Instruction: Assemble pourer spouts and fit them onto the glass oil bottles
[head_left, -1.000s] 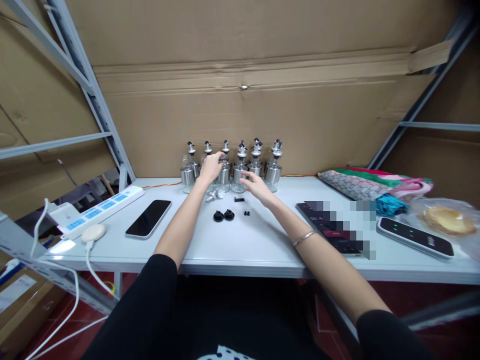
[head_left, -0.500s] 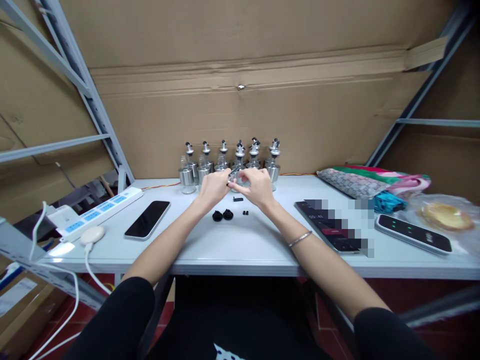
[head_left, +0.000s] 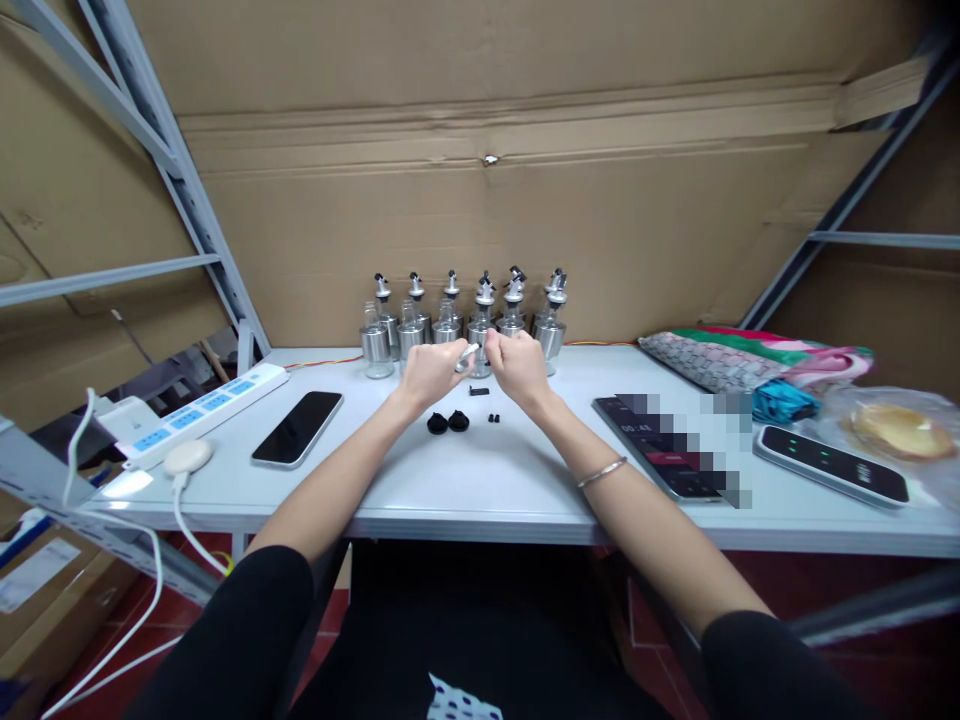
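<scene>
Over the middle of the table my left hand point(head_left: 435, 372) is closed on a small shiny silver piece point(head_left: 469, 351), perhaps a pour spout; its exact kind is too small to tell. My right hand point(head_left: 519, 370) is curled up just beside it, fingertips close to the piece, and what it pinches is hidden. On the table below lie two black round stoppers point(head_left: 458, 421), a short black strip-like part point(head_left: 479, 391) and two tiny black bits point(head_left: 493, 418). Behind the hands stand several glass and steel bottles point(head_left: 376, 345), some topped with pour spouts point(head_left: 452, 286).
At left are a dark-screened phone point(head_left: 298, 429), a white power strip point(head_left: 206, 412) and a round charger point(head_left: 187, 458). At right lie another phone point(head_left: 637, 440), a white device with green lights point(head_left: 831, 465), a patterned cloth bag point(head_left: 705, 362) and bread in plastic point(head_left: 904, 430).
My right hand has curled in from a looser pinch and shifted slightly off the left one. The silver piece stays in my left hand. The camera view has tilted a little.
</scene>
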